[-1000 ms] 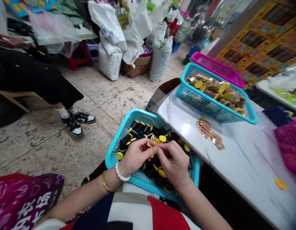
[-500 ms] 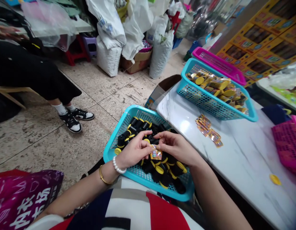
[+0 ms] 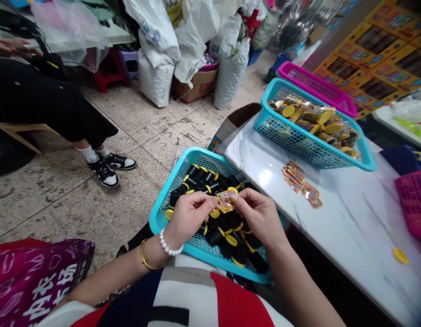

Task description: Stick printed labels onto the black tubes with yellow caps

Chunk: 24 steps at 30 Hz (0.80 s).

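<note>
Over a blue basket (image 3: 162,206), my right hand (image 3: 260,215) pinches a small orange printed plastic wrapper (image 3: 226,201) by its right side, thumb on top. My left hand (image 3: 191,215), with a pearl bracelet and a gold bangle at its wrist, has thumb and fingers pressed together at the wrapper's left edge. Beneath both hands the basket holds many small black canisters (image 3: 215,236) with yellow lids. On the marble-look table (image 3: 349,222) to the right lies a loose pile of similar wrappers (image 3: 300,184).
A second blue basket (image 3: 305,150) on the table holds wrapped canisters, with a pink basket (image 3: 315,86) behind it. A yellow lid (image 3: 400,255) lies at the right. White sacks (image 3: 157,81) stand on the floor. At the left sits another person (image 3: 50,97). A purple bag (image 3: 40,277) is lower left.
The wrapper has been turned and drawn flat between my hands, rising a little from its lower position half a second ago. My left fingers have closed together at its edge.
</note>
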Available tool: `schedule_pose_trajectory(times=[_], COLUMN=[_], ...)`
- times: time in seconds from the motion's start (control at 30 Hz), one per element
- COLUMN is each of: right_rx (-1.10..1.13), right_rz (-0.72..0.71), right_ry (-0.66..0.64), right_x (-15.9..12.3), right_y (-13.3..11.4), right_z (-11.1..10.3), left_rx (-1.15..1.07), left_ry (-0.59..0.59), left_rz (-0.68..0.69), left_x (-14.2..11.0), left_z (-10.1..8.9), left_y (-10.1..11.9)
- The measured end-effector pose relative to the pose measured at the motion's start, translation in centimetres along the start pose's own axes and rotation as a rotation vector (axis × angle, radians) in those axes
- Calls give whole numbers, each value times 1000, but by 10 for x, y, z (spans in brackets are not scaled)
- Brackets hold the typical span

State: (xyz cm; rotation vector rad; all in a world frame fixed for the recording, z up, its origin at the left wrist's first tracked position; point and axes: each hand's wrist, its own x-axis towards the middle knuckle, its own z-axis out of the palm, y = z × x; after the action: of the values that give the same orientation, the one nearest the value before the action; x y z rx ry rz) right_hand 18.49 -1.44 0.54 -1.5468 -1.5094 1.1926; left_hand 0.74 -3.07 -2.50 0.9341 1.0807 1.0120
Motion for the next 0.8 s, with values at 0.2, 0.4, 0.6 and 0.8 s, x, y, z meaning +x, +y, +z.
schedule_pose_trajectory(times=[0.2, 0.4, 0.6, 0.8], right_rx=[12, 33, 33, -25], right_rz=[-79, -107, -133, -144], right_ry=[95, 109, 169, 118], right_x=[-6, -7, -8, -10], right_y=[4, 11, 13, 20], right_z=[11, 14, 14, 21], left_rx=[-93, -289, -334, -284], left_ry=[20, -15, 9, 20], left_rz=[-61, -137, -168, -117], left_x=[5, 10, 8, 5], left_z=[2, 0, 1, 2], left_y=[-13, -17, -14, -11])
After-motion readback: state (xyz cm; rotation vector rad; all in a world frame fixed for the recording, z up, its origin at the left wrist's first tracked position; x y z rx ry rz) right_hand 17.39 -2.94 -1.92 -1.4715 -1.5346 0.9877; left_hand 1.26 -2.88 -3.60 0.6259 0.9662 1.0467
